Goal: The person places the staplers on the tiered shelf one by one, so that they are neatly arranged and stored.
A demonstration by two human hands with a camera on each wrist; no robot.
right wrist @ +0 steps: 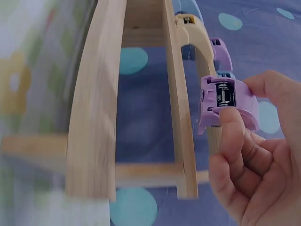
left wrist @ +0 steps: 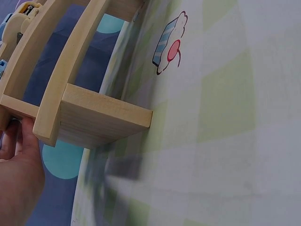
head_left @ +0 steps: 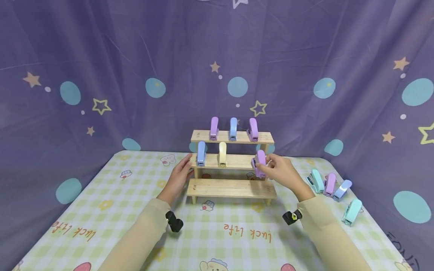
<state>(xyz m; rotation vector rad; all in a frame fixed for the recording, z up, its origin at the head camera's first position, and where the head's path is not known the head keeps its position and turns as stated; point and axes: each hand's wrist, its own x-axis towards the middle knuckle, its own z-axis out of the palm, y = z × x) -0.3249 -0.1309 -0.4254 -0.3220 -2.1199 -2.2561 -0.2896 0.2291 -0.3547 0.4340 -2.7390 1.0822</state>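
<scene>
A three-tier wooden display stand (head_left: pixel 231 188) stands on the checked cloth. My left hand (head_left: pixel 178 178) holds the stand at the left end of its middle tier; some fingertips are hidden behind the wood in the left wrist view. My right hand (head_left: pixel 283 171) pinches a purple stapler (right wrist: pixel 242 101) between thumb and fingers, at the right end of the middle tier. Whether this stapler touches the plank, I cannot tell. On the same tier stand a blue stapler (head_left: pixel 201 153) and a cream stapler (head_left: pixel 222 154). The lowest tier bears no stapler.
On the top tier are a purple stapler (head_left: pixel 214 128), a blue stapler (head_left: pixel 233 129) and another purple stapler (head_left: pixel 252 130). Several more lie on the cloth at right, among them a mint stapler (head_left: pixel 352 212). A purple curtain (head_left: pixel 162 124) hangs behind the table.
</scene>
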